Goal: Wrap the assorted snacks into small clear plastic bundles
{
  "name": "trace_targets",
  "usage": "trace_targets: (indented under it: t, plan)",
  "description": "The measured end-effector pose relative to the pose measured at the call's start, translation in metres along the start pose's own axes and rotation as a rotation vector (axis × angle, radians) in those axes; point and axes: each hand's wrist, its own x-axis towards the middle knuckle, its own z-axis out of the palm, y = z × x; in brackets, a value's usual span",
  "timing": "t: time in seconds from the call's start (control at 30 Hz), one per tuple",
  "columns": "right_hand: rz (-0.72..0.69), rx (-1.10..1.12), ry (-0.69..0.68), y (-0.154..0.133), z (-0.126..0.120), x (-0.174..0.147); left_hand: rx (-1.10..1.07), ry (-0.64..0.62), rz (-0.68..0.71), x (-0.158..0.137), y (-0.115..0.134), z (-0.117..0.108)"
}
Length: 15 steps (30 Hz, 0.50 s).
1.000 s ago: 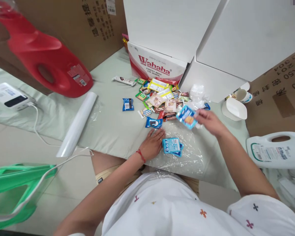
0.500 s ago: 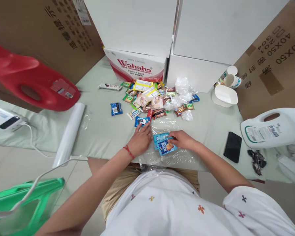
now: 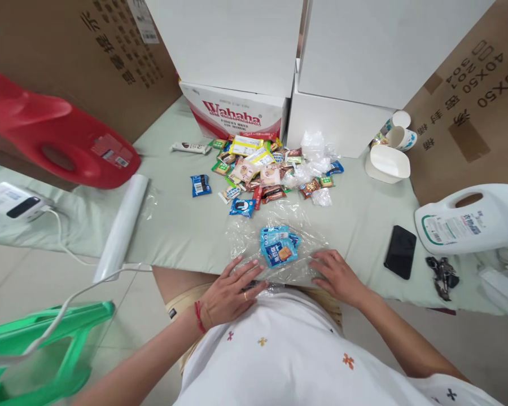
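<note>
Blue snack packets (image 3: 280, 252) lie in a small overlapping stack near the table's front edge. Beneath them spreads a sheet of clear plastic film (image 3: 241, 239). My left hand (image 3: 237, 288) is at the film's near left edge, fingers spread, apart from the packets. On the other side, my right hand (image 3: 336, 276) rests at the film's right edge with its fingers loosely stretched. Neither hand visibly holds a packet; whether the fingertips press the film I cannot tell. Beyond the film sits a heap of wrapped snacks (image 3: 271, 175), with a blue snack packet (image 3: 242, 207) at its near side.
A roll of clear film (image 3: 122, 225) and a red jug (image 3: 68, 135) are on the left. To the right are a white tub (image 3: 387, 164), a black phone (image 3: 400, 252) and a white detergent bottle (image 3: 469, 220). A Wahaha carton (image 3: 237, 113) stands behind the heap.
My right hand has let go of the blue packets and moved right and nearer. My left hand has drawn back from the heap toward the front edge. The packets now lie stacked on the film.
</note>
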Motion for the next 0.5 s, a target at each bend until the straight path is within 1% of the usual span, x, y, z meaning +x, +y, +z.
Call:
trace_targets:
  t: [0.07, 0.13, 0.17, 0.23, 0.3, 0.37, 0.43, 0.5]
  plan:
    - [0.023, 0.002, 0.064, 0.004, 0.011, -0.004, -0.007, -0.012, -0.034, -0.002, 0.000, 0.011]
    - [0.029, 0.025, 0.114, 0.005, 0.013, 0.000, -0.076, -0.005, -0.075, -0.001, -0.001, 0.017]
    - [0.027, 0.040, 0.128, 0.005, 0.010, 0.005, -0.128, 0.013, -0.121, 0.001, -0.002, 0.017]
    - [0.016, 0.086, 0.139, 0.004, -0.002, 0.017, -0.241, 0.082, -0.272, 0.007, -0.003, 0.014]
    - [0.005, 0.162, 0.120, 0.003, -0.018, 0.031, -0.344, 0.170, -0.443, 0.013, -0.005, 0.010]
    - [0.010, 0.239, 0.068, 0.005, -0.032, 0.047, -0.418, 0.244, -0.596, 0.017, -0.007, 0.007]
    - [0.045, 0.267, 0.003, 0.010, -0.040, 0.067, -0.445, 0.293, -0.727, 0.019, -0.009, 0.007]
    - [0.105, 0.244, -0.058, 0.017, -0.040, 0.088, -0.421, 0.323, -0.846, 0.020, -0.011, 0.010]
